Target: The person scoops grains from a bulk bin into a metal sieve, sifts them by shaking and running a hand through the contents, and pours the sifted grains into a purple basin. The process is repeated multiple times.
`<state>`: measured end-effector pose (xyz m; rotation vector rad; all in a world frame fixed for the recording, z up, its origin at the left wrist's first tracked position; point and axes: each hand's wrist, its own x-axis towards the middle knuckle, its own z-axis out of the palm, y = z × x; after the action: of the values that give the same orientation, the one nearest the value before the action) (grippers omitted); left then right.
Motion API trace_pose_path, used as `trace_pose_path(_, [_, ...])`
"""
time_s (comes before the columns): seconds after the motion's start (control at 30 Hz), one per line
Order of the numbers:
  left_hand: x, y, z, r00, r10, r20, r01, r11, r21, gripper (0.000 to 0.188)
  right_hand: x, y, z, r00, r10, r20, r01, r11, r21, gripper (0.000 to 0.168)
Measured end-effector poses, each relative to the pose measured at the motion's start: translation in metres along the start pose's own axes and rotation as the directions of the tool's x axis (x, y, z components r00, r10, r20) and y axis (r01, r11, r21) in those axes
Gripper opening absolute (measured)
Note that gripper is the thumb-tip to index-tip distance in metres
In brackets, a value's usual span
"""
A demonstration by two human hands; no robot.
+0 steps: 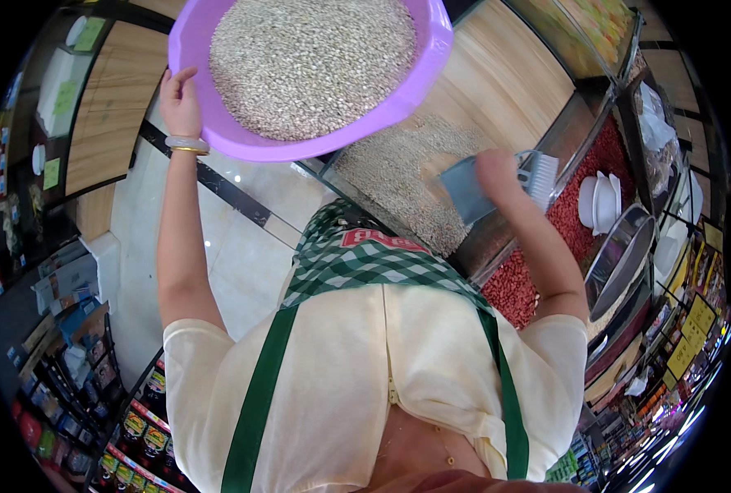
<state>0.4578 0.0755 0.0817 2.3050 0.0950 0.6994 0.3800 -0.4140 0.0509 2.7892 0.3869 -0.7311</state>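
Observation:
A large purple plastic basin (424, 92), filled with pale flat seeds or grains (313, 61), is at the top of the view. My left hand (181, 105), with bracelets at the wrist, grips its left rim. To the right, my right hand (496, 175) is closed around a translucent blue-grey plastic scoop or dustpan-like piece (469, 191); a white comb-like edge shows beyond my fist. The scoop rests at a layer of the same pale grains (396, 179) spread in a wood-bottomed bin (501, 80). My fingers on the scoop are mostly hidden.
Right of the bin's clear divider lie red-skinned peanuts or beans (513, 289) with a white plastic container (599, 203) on them. A round metal-rimmed pan (621, 262) stands beside them. Bottled goods (155, 440) fill a shelf at the lower left. Tiled floor (242, 246) shows below the basin.

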Motion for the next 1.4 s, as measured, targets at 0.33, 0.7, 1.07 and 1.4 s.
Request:
trace_pose_path(0.33, [0.000, 0.000, 0.000, 0.999, -0.023, -0.036, 0.022, 1.000, -0.021, 0.017, 0.114, 0.083, -0.058, 0.959, 0.171, -0.225, -0.169, 0.985, 0.031, 0.020])
trace_pose_path(0.7, [-0.003, 0.008, -0.001, 0.992, -0.125, -0.020, 0.124, 0.990, -0.066, 0.017, 0.162, 0.091, -0.061, 0.729, 0.061, -0.682, 0.108, 0.974, 0.202, 0.027])
trace_pose_path(1.07, [-0.002, -0.009, 0.001, 0.999, -0.032, 0.002, 0.032, 0.997, -0.068, 0.018, 0.067, 0.121, 0.051, 0.916, 0.271, -0.295, -0.192, 0.944, 0.270, 0.031])
trace_pose_path(1.4, [0.000, -0.011, 0.002, 1.000, -0.017, 0.015, 0.018, 0.999, -0.051, 0.018, -0.021, -0.036, 0.022, 0.922, -0.088, -0.378, 0.290, 0.803, 0.521, 0.017])
